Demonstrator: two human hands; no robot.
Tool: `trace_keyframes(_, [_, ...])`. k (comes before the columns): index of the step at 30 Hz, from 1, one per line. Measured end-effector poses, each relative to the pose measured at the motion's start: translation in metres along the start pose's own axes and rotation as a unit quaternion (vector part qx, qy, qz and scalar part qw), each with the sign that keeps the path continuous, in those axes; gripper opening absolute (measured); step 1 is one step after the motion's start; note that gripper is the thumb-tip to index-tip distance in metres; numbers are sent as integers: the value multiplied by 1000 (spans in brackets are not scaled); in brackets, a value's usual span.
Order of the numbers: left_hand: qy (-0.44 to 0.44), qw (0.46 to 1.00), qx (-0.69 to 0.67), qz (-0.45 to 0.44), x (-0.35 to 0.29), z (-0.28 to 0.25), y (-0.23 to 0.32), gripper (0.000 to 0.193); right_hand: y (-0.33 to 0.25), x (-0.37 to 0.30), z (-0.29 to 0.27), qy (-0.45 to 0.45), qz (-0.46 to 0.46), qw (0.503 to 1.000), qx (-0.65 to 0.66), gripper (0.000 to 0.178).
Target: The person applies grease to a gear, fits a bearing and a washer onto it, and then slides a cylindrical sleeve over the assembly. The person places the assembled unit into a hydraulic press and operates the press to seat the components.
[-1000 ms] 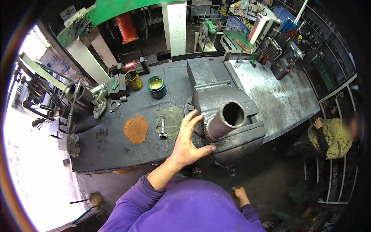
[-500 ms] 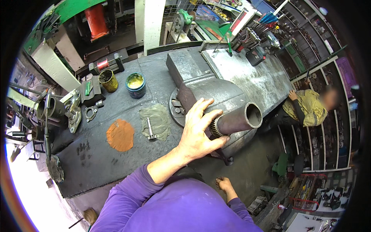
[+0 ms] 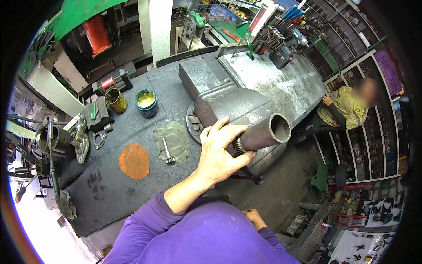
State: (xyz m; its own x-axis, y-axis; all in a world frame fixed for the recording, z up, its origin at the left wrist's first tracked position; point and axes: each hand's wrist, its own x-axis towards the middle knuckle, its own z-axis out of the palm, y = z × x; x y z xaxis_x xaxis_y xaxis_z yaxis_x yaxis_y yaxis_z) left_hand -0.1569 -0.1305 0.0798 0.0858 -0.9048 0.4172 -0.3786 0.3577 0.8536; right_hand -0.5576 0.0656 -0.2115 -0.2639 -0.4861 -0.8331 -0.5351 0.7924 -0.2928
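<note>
My left hand (image 3: 216,156) is curled around a toothed metal ring (image 3: 238,146) at the base of a dark steel tube (image 3: 263,135), thumb below and fingers above. The tube stands out beside a large grey bench vise (image 3: 237,101), its hollow end tilted up to the right. Low beside my body, my right hand (image 3: 254,218) has its fingers curled; my purple shirt partly hides it, so its contents cannot be made out. On the bench, a small toothed shaft (image 3: 167,151) lies on a greenish cloth (image 3: 181,140). Left of it is a round orange cloth (image 3: 134,163).
A blue tub of yellowish grease (image 3: 146,104) and a stained can (image 3: 116,102) stand at the back of the bench. A metal flange (image 3: 99,139) lies farther left. At the right, a person in a yellow patterned top (image 3: 345,105) is beside the shelves.
The whole view has shifted slightly, bench and vise moving left in the picture. My left hand stays on the toothed ring. My right hand has drawn nearer my body and is more hidden.
</note>
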Motion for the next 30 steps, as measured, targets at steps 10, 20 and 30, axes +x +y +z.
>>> trace_keyframes(10, [-16,999,28,-15,2,-4,4,69,-42,25,-10,-22,-19,1000,-7,40])
trace_keyframes(20, [-32,997,40,63,-14,10,-28,127,-26,39,0,-12,4,999,49,34])
trace_keyframes(30, [-40,998,-24,37,-32,22,-56,140,-2,66,-14,-24,16,994,104,30])
